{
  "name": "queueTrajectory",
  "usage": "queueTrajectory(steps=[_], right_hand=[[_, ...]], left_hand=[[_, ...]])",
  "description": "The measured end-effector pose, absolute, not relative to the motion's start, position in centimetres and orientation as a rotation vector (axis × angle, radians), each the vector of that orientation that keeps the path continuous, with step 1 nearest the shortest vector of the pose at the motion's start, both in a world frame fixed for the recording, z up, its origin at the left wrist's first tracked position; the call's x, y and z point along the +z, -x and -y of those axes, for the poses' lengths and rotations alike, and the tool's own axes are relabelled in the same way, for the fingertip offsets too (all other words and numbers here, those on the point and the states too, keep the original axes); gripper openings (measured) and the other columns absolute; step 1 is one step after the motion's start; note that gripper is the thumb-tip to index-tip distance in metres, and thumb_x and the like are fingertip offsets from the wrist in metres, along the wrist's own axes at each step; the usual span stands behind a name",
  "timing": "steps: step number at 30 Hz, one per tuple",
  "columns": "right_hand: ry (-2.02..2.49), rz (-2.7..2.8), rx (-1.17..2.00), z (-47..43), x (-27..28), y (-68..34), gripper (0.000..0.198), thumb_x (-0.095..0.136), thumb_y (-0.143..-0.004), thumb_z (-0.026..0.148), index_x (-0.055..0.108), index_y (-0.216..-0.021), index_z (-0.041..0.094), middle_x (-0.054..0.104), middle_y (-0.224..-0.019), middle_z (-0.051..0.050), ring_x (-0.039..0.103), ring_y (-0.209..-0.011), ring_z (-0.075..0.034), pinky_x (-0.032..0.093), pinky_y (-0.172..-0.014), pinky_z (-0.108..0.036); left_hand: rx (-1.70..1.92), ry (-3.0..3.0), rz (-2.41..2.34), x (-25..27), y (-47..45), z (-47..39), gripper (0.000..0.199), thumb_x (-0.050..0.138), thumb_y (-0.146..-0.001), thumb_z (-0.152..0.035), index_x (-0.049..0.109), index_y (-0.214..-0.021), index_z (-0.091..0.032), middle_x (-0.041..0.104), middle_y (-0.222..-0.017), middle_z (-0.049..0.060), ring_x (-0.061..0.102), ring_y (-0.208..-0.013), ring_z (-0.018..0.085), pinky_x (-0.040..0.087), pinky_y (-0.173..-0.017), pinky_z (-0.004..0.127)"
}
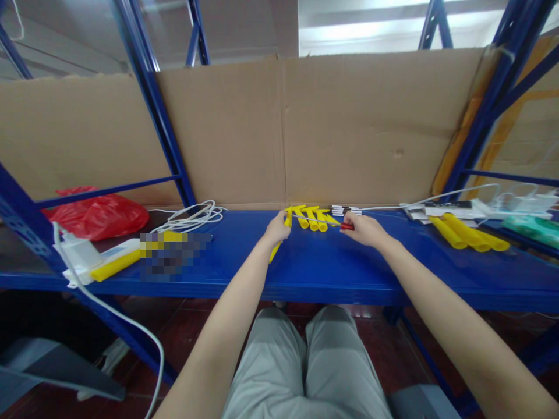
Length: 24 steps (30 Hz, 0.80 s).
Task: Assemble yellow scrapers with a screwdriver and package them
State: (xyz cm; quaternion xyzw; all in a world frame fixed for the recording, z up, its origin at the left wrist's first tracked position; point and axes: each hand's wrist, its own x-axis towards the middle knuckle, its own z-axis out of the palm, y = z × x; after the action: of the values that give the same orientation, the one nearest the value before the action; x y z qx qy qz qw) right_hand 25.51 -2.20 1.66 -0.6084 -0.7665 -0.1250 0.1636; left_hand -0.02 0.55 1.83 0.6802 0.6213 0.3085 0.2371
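My left hand point(278, 228) is closed around a yellow tube-like piece point(275, 252), whose lower end sticks out below the fingers. My right hand point(367, 229) grips the red handle of a screwdriver point(347, 226). Its long thin metal shaft reaches leftward to the upper part of the piece in my left hand; whether the tip touches it or goes in, I cannot tell. Between the hands, behind the shaft, several yellow branched tube pieces point(311, 221) lie in a row on the blue shelf top point(323, 265).
Small black-and-white items point(345, 210) lie near the cardboard wall point(349, 128). More yellow tubes point(465, 231) rest at right beside white cables. At left are a coiled white cable point(198, 217), a red plastic bag point(102, 214), and a yellow tube point(116, 265). Blue posts point(152, 105) frame the shelf.
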Motion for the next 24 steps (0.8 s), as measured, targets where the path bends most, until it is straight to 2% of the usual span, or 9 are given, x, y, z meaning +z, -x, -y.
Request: queueTrajectory(steps=[6, 14, 17, 24], right_hand=[[1.607, 2.255, -0.278, 1.99, 1.53, -25.98, 0.016, 0.054, -0.087, 0.036, 0.061, -0.086, 0.022, 0.071, -0.086, -0.006, 0.064, -0.078, -0.020, 0.039, -0.064, -0.027], [1.751, 2.164, -0.329, 2.25, 1.75, -25.29, 0.019, 0.058, -0.084, 0.031, 0.057, -0.100, 0.021, 0.071, -0.090, -0.007, 0.065, -0.078, -0.022, 0.037, -0.058, -0.026], [1.771, 2.166, -0.374, 2.47, 1.89, -25.24, 0.018, 0.055, -0.086, 0.035, 0.058, -0.098, 0.022, 0.071, -0.089, -0.007, 0.065, -0.079, -0.022, 0.036, -0.057, -0.026], [1.676, 2.215, -0.308, 1.91, 1.55, -25.95, 0.022, 0.052, -0.088, 0.042, 0.063, -0.094, 0.024, 0.072, -0.096, -0.006, 0.065, -0.087, -0.023, 0.041, -0.065, -0.028]], left_hand=[[0.859, -1.848, -1.694, 2.03, 0.05, -0.22, 0.051, 0.054, -0.080, -0.004, 0.044, -0.128, -0.019, 0.069, -0.103, 0.010, 0.062, -0.059, 0.013, 0.038, -0.043, 0.017], [0.853, -1.849, -1.699, 1.94, 0.08, -0.39, 0.051, 0.052, -0.081, -0.003, 0.044, -0.129, -0.019, 0.068, -0.105, 0.010, 0.060, -0.057, 0.011, 0.037, -0.041, 0.016], [0.866, -1.854, -1.686, 1.88, 0.15, -0.46, 0.050, 0.055, -0.081, -0.006, 0.045, -0.128, -0.019, 0.068, -0.105, 0.009, 0.060, -0.058, 0.011, 0.037, -0.041, 0.016], [0.895, -1.849, -1.679, 1.66, 0.16, -0.79, 0.049, 0.058, -0.082, -0.011, 0.045, -0.129, -0.021, 0.068, -0.104, 0.009, 0.062, -0.059, 0.012, 0.038, -0.043, 0.016]])
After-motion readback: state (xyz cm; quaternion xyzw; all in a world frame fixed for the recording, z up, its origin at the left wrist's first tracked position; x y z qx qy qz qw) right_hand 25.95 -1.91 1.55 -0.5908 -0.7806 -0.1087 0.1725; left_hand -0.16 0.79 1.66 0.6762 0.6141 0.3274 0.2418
